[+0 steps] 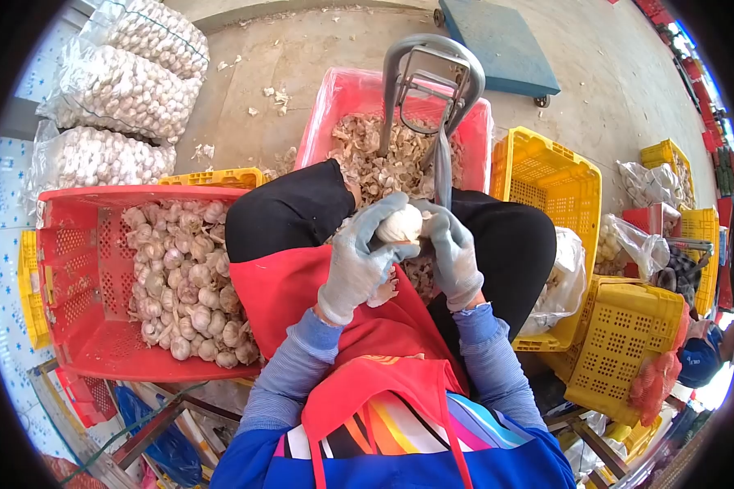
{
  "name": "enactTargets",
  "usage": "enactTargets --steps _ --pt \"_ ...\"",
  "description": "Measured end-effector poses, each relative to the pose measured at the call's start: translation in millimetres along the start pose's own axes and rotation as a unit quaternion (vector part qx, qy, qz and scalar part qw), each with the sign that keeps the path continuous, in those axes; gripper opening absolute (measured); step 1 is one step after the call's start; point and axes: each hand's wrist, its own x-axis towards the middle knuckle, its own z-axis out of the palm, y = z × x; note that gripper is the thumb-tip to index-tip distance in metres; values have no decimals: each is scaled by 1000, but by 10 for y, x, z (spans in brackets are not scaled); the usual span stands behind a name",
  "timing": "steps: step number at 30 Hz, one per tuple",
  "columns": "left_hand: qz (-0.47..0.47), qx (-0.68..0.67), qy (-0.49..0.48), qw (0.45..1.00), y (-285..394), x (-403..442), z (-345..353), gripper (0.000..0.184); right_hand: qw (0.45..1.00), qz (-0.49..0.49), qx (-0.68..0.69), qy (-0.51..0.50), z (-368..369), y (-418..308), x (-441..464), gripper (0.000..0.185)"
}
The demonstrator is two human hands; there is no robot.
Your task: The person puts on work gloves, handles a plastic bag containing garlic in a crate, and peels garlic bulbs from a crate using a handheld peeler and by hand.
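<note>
A whitish garlic bulb sits in my gloved left hand, whose fingers are wrapped round it. My gloved right hand is closed at the bulb's right side, with fingertips pinching at its end. Both gloves are pale grey. Just beyond my hands a bent grey metal tube frame rises, with a grey strap or bar hanging down from it. Beneath it, a pink crate is filled with loose garlic skins. Flakes of skin lie on my red apron below my left hand.
At the left, a red crate holds many unpeeled garlic bulbs. Clear bags of garlic are stacked behind it. Yellow crates stand at the right, one with a plastic bag. A blue platform cart is ahead.
</note>
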Motion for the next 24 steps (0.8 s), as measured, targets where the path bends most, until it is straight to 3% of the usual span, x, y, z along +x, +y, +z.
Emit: enactTargets --steps 3,7,8,10,11,12,14,15,16,17,18,19,21,23,24 --pt "88 209 -24 974 94 -23 -32 61 996 1 -82 -34 144 -156 -18 18" --pt "38 126 -75 988 102 -97 -55 64 963 -52 -258 -53 -71 -12 -10 27" --pt "44 131 -86 987 101 -105 -80 64 972 -52 -220 -57 -76 28 -15 28" --pt "25 63 -96 993 78 -123 -68 65 986 -52 -148 -64 -56 64 -25 32" --pt "1 -8 -95 995 59 -145 -52 66 992 -52 -117 -17 15 4 -56 37" --pt "-24 -78 -93 992 56 -162 -43 67 999 37 -39 -2 -7 144 -27 41" --pt "-105 -235 -98 961 50 -178 -68 68 996 -1 -78 -36 -55 239 -76 39" --pt "-147 -331 -94 927 -9 -182 -155 70 986 76 -135 -62 -56 171 -93 38" --pt "-187 -421 -90 883 -101 -185 -234 71 966 150 -191 -87 -65 102 -112 37" --pt "-160 -471 -97 862 -368 -204 -290 71 902 192 -346 -173 -100 133 -135 31" --pt "-199 -551 -24 810 -343 -176 -249 70 738 36 -631 -236 -37 87 -184 27" --pt "-201 -558 -28 805 -316 -152 -291 69 715 -58 -666 -204 -81 138 -268 27" --pt "-198 -562 -45 802 -310 -125 -366 66 752 -165 -625 -131 -70 25 -286 32" --pt "-197 -553 -72 806 -353 -158 -405 62 863 -213 -451 -75 -136 -45 -193 46" --pt "-206 -524 -63 824 -359 -183 -404 60 911 -157 -367 -101 -151 -174 -164 56"
